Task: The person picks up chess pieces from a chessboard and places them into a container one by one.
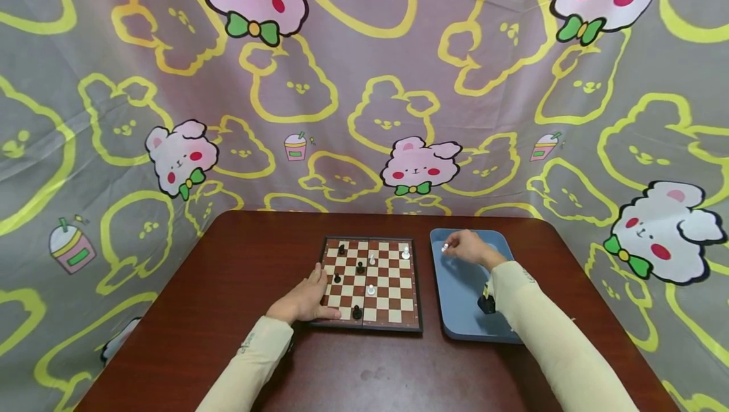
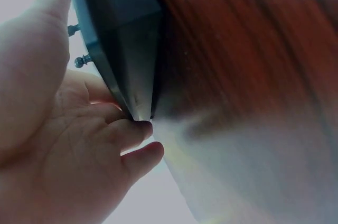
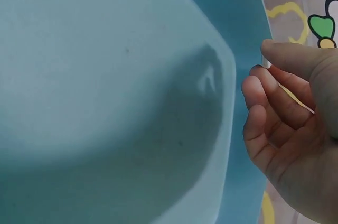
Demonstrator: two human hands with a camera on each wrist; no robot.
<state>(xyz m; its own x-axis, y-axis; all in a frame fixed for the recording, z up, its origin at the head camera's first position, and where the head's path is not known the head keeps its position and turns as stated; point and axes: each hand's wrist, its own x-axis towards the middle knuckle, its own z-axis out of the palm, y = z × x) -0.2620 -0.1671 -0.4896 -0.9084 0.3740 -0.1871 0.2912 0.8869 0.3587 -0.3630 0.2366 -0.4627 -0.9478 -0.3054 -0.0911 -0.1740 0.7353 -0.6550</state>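
Note:
My left hand [image 1: 304, 297] holds the left edge of a brown-and-cream chessboard [image 1: 393, 317], thumb over the near corner and fingers along its side. In the left wrist view those fingers bend against the board's dark side wall [image 2: 127, 49]. Several black pieces, among them a pawn [image 1: 337, 278], and a few white ones, including a piece [image 1: 371, 290] near the middle, stand upright on the squares. Over the far left part of a blue tray [image 1: 464, 298], my right hand [image 1: 469, 247] pinches a small white chess piece [image 1: 445, 247] between thumb and fingertips, which mostly cover it.
Chessboard and tray lie side by side on a dark reddish-brown table [image 1: 239, 260], a narrow gap between them. My right forearm crosses the tray's right side and hides part of it. A patterned cloth [image 1: 353, 51] hangs behind the table and along both sides.

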